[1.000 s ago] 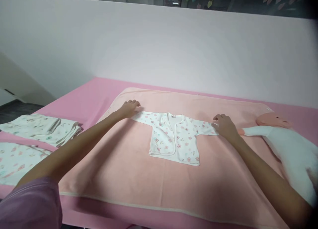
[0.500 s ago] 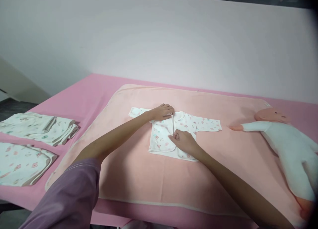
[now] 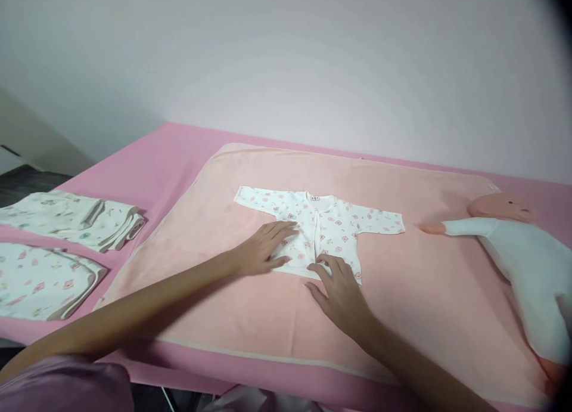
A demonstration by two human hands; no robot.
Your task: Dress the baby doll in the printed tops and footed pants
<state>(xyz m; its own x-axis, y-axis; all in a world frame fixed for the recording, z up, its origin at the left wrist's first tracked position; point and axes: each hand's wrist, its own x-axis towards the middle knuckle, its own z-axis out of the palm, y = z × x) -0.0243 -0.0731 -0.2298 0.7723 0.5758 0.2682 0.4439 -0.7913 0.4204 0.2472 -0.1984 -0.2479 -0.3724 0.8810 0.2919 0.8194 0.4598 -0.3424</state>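
Note:
A small white baby jacket (image 3: 337, 221) with a pink and green print lies flat, its sleeves spread to both sides and its two front panels meeting along the middle. Over its lower left part rests my left hand (image 3: 263, 248), fingers apart and holding nothing. At the lower hem, near the front opening, is my right hand (image 3: 337, 287); its fingers are spread and bent, with the fingertips at the cloth. Beneath the jacket is a peach blanket (image 3: 250, 316) with a pale edge.
On the right lies a baby doll (image 3: 522, 263) in a white suit, one arm stretched toward the jacket. Folded printed cloths (image 3: 75, 218) and another folded printed cloth (image 3: 40, 281) lie on the pink table cover (image 3: 156, 161) at left. A pale wall (image 3: 286, 66) stands behind.
My left hand has moved from the neckline down to the jacket's lower left. My right hand has uncurled and shifted down to the hem. The front panels now lie together, with the neckline label showing.

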